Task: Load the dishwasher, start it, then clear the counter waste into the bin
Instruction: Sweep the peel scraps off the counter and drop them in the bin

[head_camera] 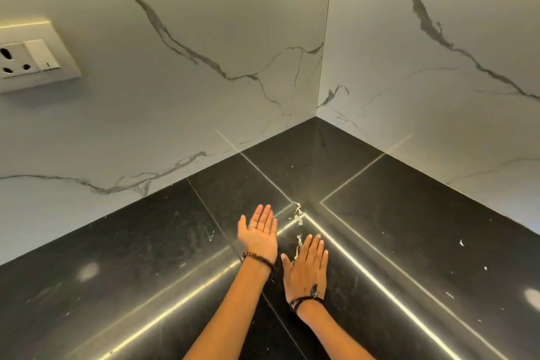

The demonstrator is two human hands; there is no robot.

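On the black counter (423, 242), the left hand (259, 235) lies palm up and the right hand (306, 267) palm down, fingers of both straight and together. Pale waste scraps (298, 218) lie between them, just beyond the right fingertips (314, 238).

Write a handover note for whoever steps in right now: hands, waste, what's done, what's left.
Left hand: open, palm up, held as a scoop, empty.
Right hand: open, palm down, fingers straight, at the scraps.
Waste: pale scraps in a loose line between the hands on the black counter; small flecks scattered to the right.
Done: nothing collected yet.
Left: sweep scraps into the left palm, gather the flecks, bin them. Dishwasher and bin are out of view.
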